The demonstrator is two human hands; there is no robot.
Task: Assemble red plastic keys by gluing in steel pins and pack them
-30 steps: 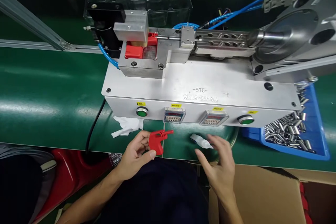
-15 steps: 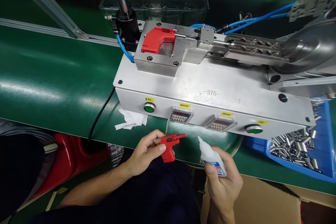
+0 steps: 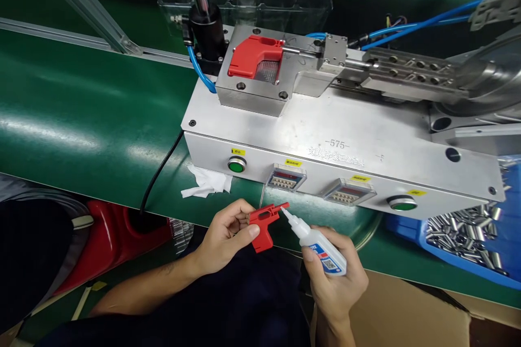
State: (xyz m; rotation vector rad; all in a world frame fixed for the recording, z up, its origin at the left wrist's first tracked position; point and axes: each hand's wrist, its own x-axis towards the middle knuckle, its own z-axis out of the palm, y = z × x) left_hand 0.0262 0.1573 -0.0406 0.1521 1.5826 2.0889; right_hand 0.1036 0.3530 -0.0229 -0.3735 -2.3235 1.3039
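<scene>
Between the thumb and fingers of my left hand is a red plastic pistol-shaped part, its thin barrel pointing right. My right hand is wrapped round a white glue bottle with a blue and red label. The bottle is tilted, and its nozzle tip is at the barrel of the red part; whether they touch I cannot tell. Beyond my hands, another red part of similar shape sits in the metal fixture on the machine, with a metal rod meeting its right end.
The long machine housing has green buttons and small counters on its front. A white tissue lies on the green table. To the right stands a blue bin of metal sleeves. Behind the fixture are clear plastic trays.
My right hand has moved left and turned the glue bottle, bringing its nozzle to the red part's barrel. My left hand stays nearly still. The whole view has shifted slightly.
</scene>
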